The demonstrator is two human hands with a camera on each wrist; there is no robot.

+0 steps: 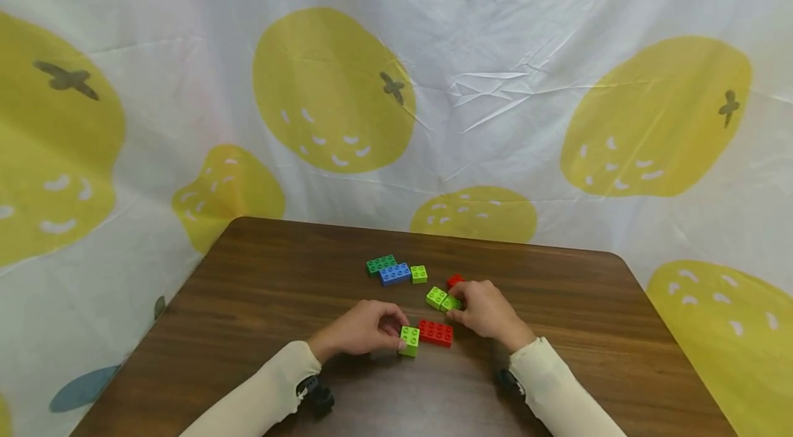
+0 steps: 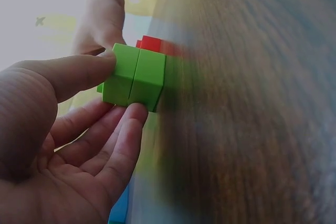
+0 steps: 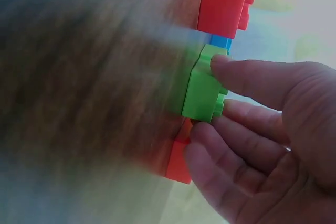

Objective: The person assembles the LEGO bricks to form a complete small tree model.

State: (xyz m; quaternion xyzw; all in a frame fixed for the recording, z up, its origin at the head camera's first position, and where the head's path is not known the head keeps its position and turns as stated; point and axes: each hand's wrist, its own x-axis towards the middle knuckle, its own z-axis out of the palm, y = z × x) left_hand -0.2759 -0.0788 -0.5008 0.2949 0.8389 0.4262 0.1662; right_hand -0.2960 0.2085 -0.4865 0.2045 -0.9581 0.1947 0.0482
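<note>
Between thumb and fingers, my left hand (image 1: 362, 330) holds a stack of two lime-green toy building bricks (image 2: 134, 74), one on top of the other. Just right of that stack lies a long red brick (image 1: 436, 333), studs up on the table. My right hand (image 1: 491, 313) pinches a lime-green brick (image 3: 203, 90), its thumb on one side and fingertips at the other. Beside this brick, on its left in the head view, sits another lime-green brick (image 1: 436, 296). A smaller red brick (image 1: 455, 280) shows behind the right hand, partly hidden by it.
Farther back on the brown wooden table (image 1: 279, 285) are a dark green brick (image 1: 381, 264), a blue brick (image 1: 395, 274) and one more lime-green brick (image 1: 418, 274), grouped close together. A white curtain (image 1: 471, 120) with yellow fruit prints hangs behind the table's far edge.
</note>
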